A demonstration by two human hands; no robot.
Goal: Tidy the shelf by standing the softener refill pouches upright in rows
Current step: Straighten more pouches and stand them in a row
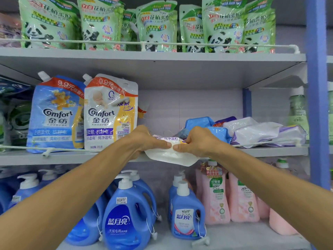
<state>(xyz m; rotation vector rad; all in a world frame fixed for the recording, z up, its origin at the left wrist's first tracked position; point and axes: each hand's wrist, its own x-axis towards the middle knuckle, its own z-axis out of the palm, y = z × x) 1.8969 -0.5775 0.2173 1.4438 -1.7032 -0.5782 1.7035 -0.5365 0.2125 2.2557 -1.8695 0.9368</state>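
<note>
Shelving fills the view: a grey metal unit with a blue upright [317, 105] at its right edge, three tiers showing. On the top tier green panda pouches [153, 27] stand in a row behind a white guard rail. The bottom tier holds blue detergent bottles [126, 213] and pink bottles [216, 195].

The middle shelf [72, 157] is the one being tidied. At its left two Comfort refill pouches already stand upright side by side, a blue pouch [55, 112] and a white-and-yellow pouch [110, 110], just behind the thin guard rail [23, 147]. At its right a heap of fallen pouches [252, 130], blue, white and purple, lies flat and overlapping. Between the two is bare shelf against the pale back wall.

One white pouch [171, 156] is in hand at the shelf's front edge, lying on its side with its bottom end overhanging the lip. The left hand [144, 139] and the right hand [196, 139] both pinch it from above, thumbs nearly meeting at the middle.

The step appears to be lifting this pouch to stand it. The next move likely calls for turning it spout-up and setting its base flat just beside the white-and-yellow pouch, behind the rail; being soft and liquid-filled, it may slump unless leaned on its neighbour.
</note>
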